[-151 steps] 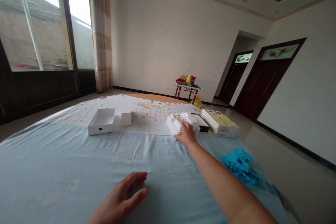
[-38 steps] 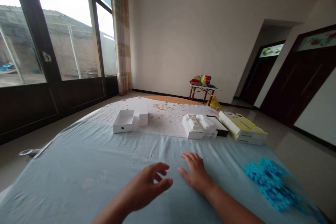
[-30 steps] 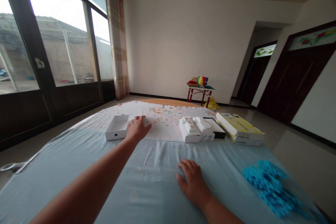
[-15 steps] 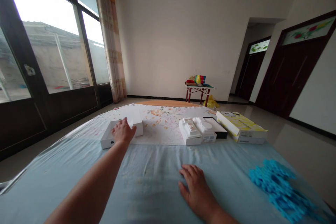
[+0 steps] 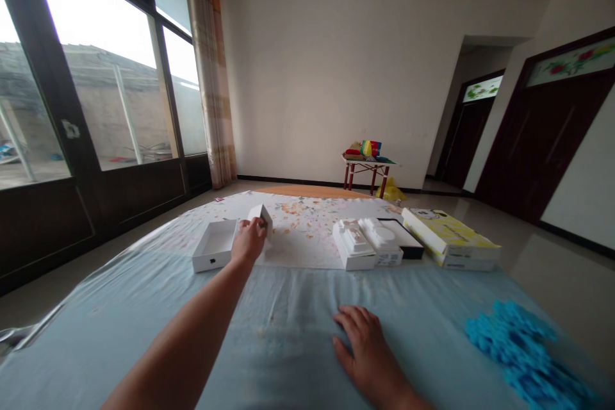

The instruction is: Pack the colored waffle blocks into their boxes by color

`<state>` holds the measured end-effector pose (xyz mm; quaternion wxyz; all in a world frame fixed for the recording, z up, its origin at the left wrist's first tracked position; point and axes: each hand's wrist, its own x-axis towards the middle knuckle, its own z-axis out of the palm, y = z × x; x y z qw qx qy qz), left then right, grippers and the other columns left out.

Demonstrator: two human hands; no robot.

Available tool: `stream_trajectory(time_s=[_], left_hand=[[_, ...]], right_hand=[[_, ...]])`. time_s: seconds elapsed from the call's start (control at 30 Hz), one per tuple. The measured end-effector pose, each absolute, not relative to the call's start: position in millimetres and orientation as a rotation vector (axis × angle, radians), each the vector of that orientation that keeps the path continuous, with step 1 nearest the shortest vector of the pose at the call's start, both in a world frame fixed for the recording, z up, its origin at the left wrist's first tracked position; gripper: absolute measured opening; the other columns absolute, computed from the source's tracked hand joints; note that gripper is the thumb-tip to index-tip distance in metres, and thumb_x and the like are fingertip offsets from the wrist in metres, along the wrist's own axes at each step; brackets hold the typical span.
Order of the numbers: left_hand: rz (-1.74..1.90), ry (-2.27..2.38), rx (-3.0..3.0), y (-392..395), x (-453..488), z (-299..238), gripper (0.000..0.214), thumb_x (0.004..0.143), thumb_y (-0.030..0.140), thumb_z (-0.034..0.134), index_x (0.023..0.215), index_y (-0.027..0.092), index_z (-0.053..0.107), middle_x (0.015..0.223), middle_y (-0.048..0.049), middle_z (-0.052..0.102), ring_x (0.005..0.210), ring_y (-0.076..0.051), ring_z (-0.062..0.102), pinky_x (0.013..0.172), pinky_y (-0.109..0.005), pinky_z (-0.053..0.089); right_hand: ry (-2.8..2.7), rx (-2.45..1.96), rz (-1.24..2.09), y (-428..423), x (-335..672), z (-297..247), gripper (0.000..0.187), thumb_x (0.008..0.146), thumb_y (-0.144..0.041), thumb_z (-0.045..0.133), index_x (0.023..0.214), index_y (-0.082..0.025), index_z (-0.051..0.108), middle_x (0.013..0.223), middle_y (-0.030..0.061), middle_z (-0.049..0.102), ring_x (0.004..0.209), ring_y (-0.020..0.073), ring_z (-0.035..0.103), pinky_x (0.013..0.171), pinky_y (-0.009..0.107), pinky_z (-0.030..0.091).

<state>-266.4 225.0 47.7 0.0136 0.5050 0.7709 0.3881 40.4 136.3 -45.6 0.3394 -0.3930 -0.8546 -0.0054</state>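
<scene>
My left hand (image 5: pixel 248 240) grips a white box (image 5: pixel 262 213) at its near edge, holding it tilted over the floral cloth. The hand hides part of that box. Just left of the hand lies an open white box tray (image 5: pixel 215 246) with a small dark logo on its near side. My right hand (image 5: pixel 364 346) rests palm down on the light blue cloth (image 5: pixel 293 327), fingers a little spread and nothing in them.
To the right stand two white boxes with moulded white inserts (image 5: pixel 354 243), a black-edged tray (image 5: pixel 406 240) and a yellow-and-white box (image 5: pixel 449 237). A bright blue bundle (image 5: pixel 523 346) lies at the near right. Beyond the table is a small stand (image 5: pixel 368 161) with colourful items.
My left hand has moved right from above the open tray and closed on the white box, which is now tilted. My right hand stays resting. The view has shifted slightly.
</scene>
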Motion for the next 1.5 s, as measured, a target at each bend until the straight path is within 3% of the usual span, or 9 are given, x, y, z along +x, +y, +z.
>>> stream_trajectory(time_s=[0.27,0.47,0.57,0.67,0.9,1.1,1.2,1.33,1.5], left_hand=[[1.513,1.831,1.346,124,-245,38,0.038,0.079,0.041,0.032,0.112,0.025,0.039,0.075,0.0033,0.049,0.06,-0.012,0.056,0.058,-0.029,0.05],[1.382,1.383,1.082,62,-220,14,0.049,0.08,0.046,0.038,0.121,0.021,0.036,0.08,-0.0016,0.058,0.064,-0.016,0.06,0.058,-0.031,0.049],[1.204,1.601,1.307,63,-230,10,0.051,0.082,0.053,0.029,0.116,0.018,0.046,0.097,-0.0094,0.061,0.074,-0.02,0.063,0.055,-0.03,0.049],[1.052,2.098,1.653,78,-258,15,0.047,0.083,0.049,0.03,0.106,0.017,0.054,0.103,-0.0104,0.061,0.087,-0.022,0.062,0.066,-0.031,0.049],[0.866,2.608,1.709,113,-312,24,0.051,0.077,0.027,0.043,0.127,0.02,0.039,0.138,-0.0123,0.034,0.102,-0.026,0.056,0.081,-0.037,0.043],[0.589,2.748,1.71,129,-328,16,0.054,0.073,0.025,0.051,0.126,0.02,0.041,0.125,-0.0133,0.046,0.091,-0.026,0.06,0.068,-0.033,0.046],[0.535,2.799,1.733,126,-325,14,0.039,0.075,0.026,0.049,0.114,0.021,0.052,0.115,-0.0114,0.051,0.087,-0.024,0.06,0.066,-0.03,0.045],[0.533,2.817,1.787,103,-312,13,0.025,0.082,0.028,0.04,0.094,0.023,0.061,0.105,-0.0079,0.056,0.077,-0.021,0.062,0.059,-0.027,0.042],[0.605,2.725,1.935,56,-296,15,0.027,0.087,0.032,0.036,0.094,0.027,0.062,0.111,-0.0012,0.057,0.076,-0.015,0.063,0.065,-0.024,0.043]], right_hand=[[-2.172,-1.008,0.157,144,45,-48,0.024,0.078,-0.019,0.05,0.101,-0.02,0.056,0.1,0.0074,0.058,0.098,0.0222,0.052,0.088,0.04,0.041],[-1.949,-1.028,0.243,157,53,-57,0.024,0.08,-0.02,0.044,0.102,-0.017,0.054,0.101,0.0103,0.057,0.099,0.0224,0.051,0.09,0.04,0.043],[-1.861,-1.042,0.263,162,55,-61,0.026,0.08,-0.021,0.044,0.104,-0.016,0.053,0.102,0.0119,0.056,0.1,0.0237,0.051,0.09,0.042,0.043],[-1.792,-1.074,0.317,164,56,-62,0.026,0.082,-0.025,0.043,0.104,-0.015,0.053,0.102,0.0134,0.057,0.099,0.0246,0.051,0.086,0.042,0.044],[-1.816,-1.039,0.604,151,54,-46,0.033,0.084,-0.044,0.042,0.096,-0.018,0.058,0.1,0.0112,0.061,0.095,0.0225,0.056,0.08,0.032,0.046],[-1.915,-0.98,0.908,141,56,-29,0.038,0.085,-0.048,0.036,0.091,-0.019,0.06,0.095,0.0076,0.064,0.088,0.0207,0.058,0.078,0.027,0.045],[-1.964,-0.991,0.948,139,54,-24,0.037,0.082,-0.048,0.043,0.094,-0.018,0.059,0.093,0.0066,0.065,0.087,0.0207,0.058,0.078,0.027,0.044],[-2.063,-1.026,0.889,138,54,-21,0.033,0.08,-0.045,0.046,0.089,-0.017,0.061,0.083,0.0061,0.066,0.079,0.0207,0.06,0.071,0.027,0.044],[-2.088,-1.184,0.616,153,76,-14,0.03,0.08,-0.037,0.041,0.068,-0.018,0.06,0.061,0.0039,0.062,0.061,0.0181,0.058,0.059,0.025,0.041]])
